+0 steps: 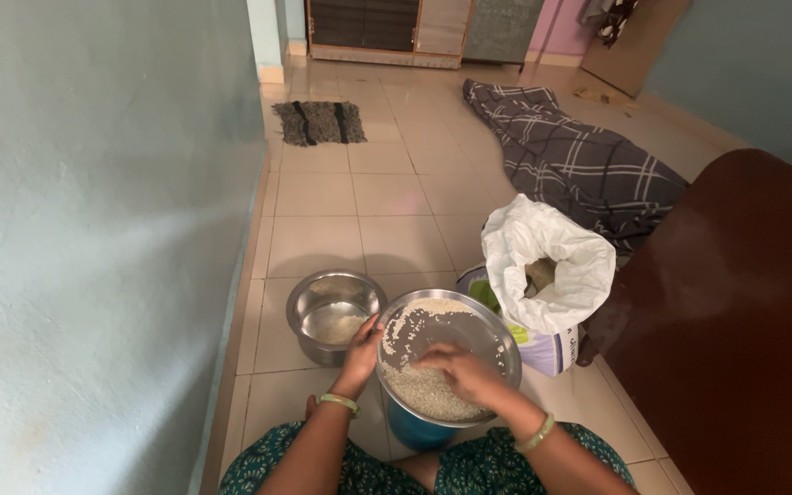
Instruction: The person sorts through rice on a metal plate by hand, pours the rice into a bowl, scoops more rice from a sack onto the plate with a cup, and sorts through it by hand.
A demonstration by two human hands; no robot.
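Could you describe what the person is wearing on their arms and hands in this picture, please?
Both forearms are bare, with no sleeves in view and no gloves. The left hand has a thin, light green bangle at its wrist, and the right hand has a matching green bangle. No rings or watch can be made out. Below the arms shows dark green clothing with a light pattern.

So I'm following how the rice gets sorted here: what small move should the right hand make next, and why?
Probably sweep the right hand across the rice toward the bare half of the steel plate. The grains lie heaped at the near side, the far side shows mostly bare metal, and the left hand holds the plate's rim, so spreading them thin would likely show up any bits.
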